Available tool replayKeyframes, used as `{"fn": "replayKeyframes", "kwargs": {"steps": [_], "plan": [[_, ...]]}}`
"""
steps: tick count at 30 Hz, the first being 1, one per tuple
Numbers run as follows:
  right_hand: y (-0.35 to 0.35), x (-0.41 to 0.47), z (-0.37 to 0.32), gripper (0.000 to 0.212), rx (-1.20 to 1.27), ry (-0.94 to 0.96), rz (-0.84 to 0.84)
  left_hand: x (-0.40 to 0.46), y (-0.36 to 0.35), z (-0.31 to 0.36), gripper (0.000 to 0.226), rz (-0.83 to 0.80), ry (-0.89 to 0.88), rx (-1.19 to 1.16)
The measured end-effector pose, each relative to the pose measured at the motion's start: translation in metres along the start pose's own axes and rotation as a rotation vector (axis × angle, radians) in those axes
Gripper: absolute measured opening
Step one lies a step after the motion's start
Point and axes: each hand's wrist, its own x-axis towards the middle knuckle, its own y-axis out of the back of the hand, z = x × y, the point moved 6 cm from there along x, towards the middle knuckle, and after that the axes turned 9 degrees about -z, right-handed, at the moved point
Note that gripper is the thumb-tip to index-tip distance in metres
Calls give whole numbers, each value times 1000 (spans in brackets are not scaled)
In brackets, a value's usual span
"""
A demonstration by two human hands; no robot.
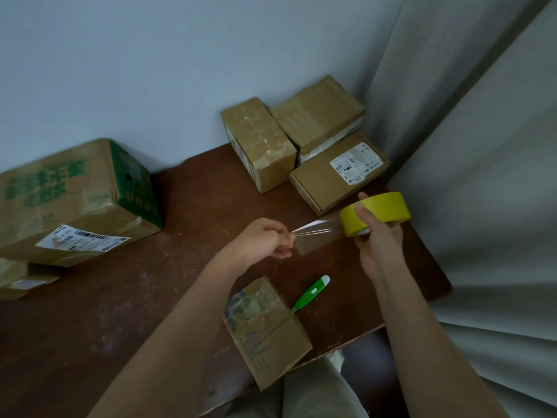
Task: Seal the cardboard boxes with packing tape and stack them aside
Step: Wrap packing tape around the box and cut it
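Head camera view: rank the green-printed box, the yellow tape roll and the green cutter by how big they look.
1. green-printed box, largest by far.
2. yellow tape roll.
3. green cutter, slimmest, though about as long as the roll is wide.

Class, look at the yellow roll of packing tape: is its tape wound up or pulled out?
Pulled out. A clear strip stretches from the yellow roll of packing tape, gripped by the right hand, to the left hand's pinching fingers.

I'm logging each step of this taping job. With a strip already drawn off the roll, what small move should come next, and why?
Probably lower the strip onto the small box near the table edge. The left hand pinches the free end of clear tape, stretched in the air to the yellow roll gripped by the right hand. Nothing is stuck down yet, and the green cutter lies untouched beside that box.
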Motion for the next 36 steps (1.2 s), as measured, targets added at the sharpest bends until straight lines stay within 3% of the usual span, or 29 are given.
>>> {"fn": "replayKeyframes", "kwargs": {"steps": [9,15,18,21,23,27,30,32,34,36], "plan": [[25,7,15,46,-621,221,-15,59,-24,-32,47,136,164,425],[33,13,18,93,-804,337,-89,90,-43,-48,40,223,246,487],[40,16,23,83,-823,321,-71,92,-46,-38,48,299,345,686],[44,17,23,55,-784,244,-40,88,-36,-35,77,326,431,853],[45,19,24,41,-770,188,-50,84,-23,-38,85,294,447,812],[55,18,34,43,-769,119,10,69,4,-37,45,298,333,651],[59,10,43,55,-807,78,136,50,25,-43,44,316,302,613],[63,-6,50,59,-799,-49,297,36,33,-55,48,279,341,578],[64,-27,63,44,-730,-262,389,21,34,-69,57,189,412,536],[50,-49,85,38,-625,-574,245,5,28,-82,62,86,478,485]]}}
